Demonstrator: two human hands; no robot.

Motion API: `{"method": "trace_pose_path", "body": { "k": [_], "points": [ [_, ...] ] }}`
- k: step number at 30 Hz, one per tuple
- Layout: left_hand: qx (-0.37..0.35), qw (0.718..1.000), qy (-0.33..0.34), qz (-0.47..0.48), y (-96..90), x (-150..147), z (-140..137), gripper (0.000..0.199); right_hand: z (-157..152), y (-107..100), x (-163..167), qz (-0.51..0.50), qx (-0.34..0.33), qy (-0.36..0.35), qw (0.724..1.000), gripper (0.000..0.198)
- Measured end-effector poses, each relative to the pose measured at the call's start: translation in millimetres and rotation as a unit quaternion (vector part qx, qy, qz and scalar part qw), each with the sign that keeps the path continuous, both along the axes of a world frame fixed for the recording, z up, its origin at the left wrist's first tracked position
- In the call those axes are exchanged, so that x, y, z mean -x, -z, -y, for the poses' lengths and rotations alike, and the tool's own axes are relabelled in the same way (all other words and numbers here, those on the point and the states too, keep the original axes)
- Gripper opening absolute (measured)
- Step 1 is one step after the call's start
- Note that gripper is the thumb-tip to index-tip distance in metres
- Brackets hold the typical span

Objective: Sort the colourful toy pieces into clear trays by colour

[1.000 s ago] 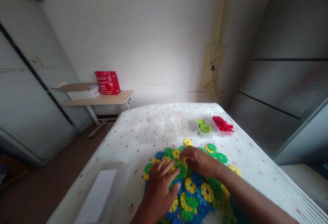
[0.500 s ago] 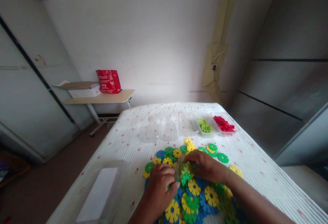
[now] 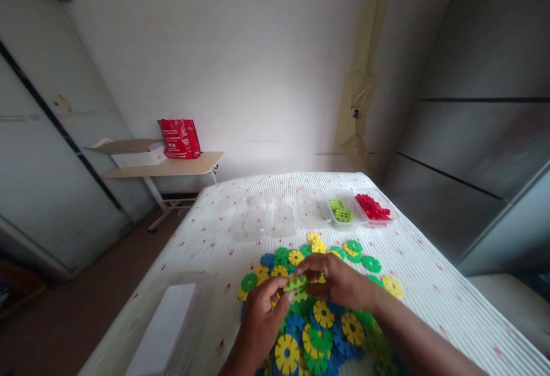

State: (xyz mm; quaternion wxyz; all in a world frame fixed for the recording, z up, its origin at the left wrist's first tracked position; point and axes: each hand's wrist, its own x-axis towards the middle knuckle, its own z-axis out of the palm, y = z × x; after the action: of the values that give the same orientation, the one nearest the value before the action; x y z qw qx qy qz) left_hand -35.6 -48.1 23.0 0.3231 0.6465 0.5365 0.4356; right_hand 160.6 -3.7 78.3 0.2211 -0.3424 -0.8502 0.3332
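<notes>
Between my two hands, just over the pile, is a light green notched plastic piece (image 3: pixel 296 287). My left hand (image 3: pixel 264 313) pinches its left end between thumb and fingers. Curled around its right side is my right hand (image 3: pixel 339 278), with the fingertips against light green plastic; whether that is one piece or several stacked ones I cannot tell. Beneath and around both hands spreads a pile of notched plastic discs in yellow (image 3: pixel 287 354), green (image 3: pixel 321 340) and blue (image 3: pixel 339 341). Part of the pile is hidden by my hands and right forearm.
Behind the pile stands a row of clear plastic containers (image 3: pixel 283 221). One holds light green pieces (image 3: pixel 341 212), the rightmost red pieces (image 3: pixel 373 208). A clear lid with a white label (image 3: pixel 161 330) lies at left. A side table (image 3: pixel 189 165) carries a red bag (image 3: pixel 179 138).
My left hand has come up from the discs and now grips the light green piece. My right hand has turned inward and moved slightly with it.
</notes>
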Motion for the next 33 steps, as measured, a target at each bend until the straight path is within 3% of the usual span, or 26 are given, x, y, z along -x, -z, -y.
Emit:
{"method": "trace_pose_path", "body": {
  "k": [6, 10, 13, 16, 20, 24, 28, 33],
  "points": [
    [0.097, 0.968, -0.1, 0.211, -1.2, 6.1, -5.4, 0.033, -6.2, 14.1, 9.9, 0.139, -0.129, 0.106, 0.976, 0.023],
    [0.139, 0.944, -0.113, 0.276, -5.7, 8.2, -7.6, 0.039, -2.6, 22.4, 20.4, 0.269, -0.144, 0.098, 0.947, 0.026],
    [0.145, 0.939, -0.103, 0.295, -2.2, 8.8, -9.3, 0.04, -0.7, 24.9, 23.9, 0.301, -0.157, 0.105, 0.935, 0.03],
    [0.149, 0.933, -0.097, 0.313, 4.5, 10.0, -11.4, 0.04, -0.8, 24.7, 18.3, 0.258, -0.148, 0.102, 0.949, 0.042],
    [0.159, 0.924, -0.074, 0.339, 8.2, 10.2, -12.2, 0.04, 0.1, 22.5, 8.5, 0.109, -0.139, 0.115, 0.978, 0.056],
    [0.165, 0.913, -0.056, 0.369, 5.9, 5.3, -9.6, 0.041, 6.5, 18.5, 12.0, 0.001, -0.138, 0.134, 0.981, 0.047],
    [0.18, 0.899, -0.048, 0.396, 1.8, -2.1, -5.3, 0.046, 12.8, 18.0, 22.4, -0.029, -0.137, 0.148, 0.979, 0.034],
    [0.196, 0.903, -0.004, 0.381, -2.6, -6.4, -1.2, 0.04, 13.7, 25.3, 28.9, -0.058, -0.156, 0.154, 0.974, 0.03]
  ]
}}
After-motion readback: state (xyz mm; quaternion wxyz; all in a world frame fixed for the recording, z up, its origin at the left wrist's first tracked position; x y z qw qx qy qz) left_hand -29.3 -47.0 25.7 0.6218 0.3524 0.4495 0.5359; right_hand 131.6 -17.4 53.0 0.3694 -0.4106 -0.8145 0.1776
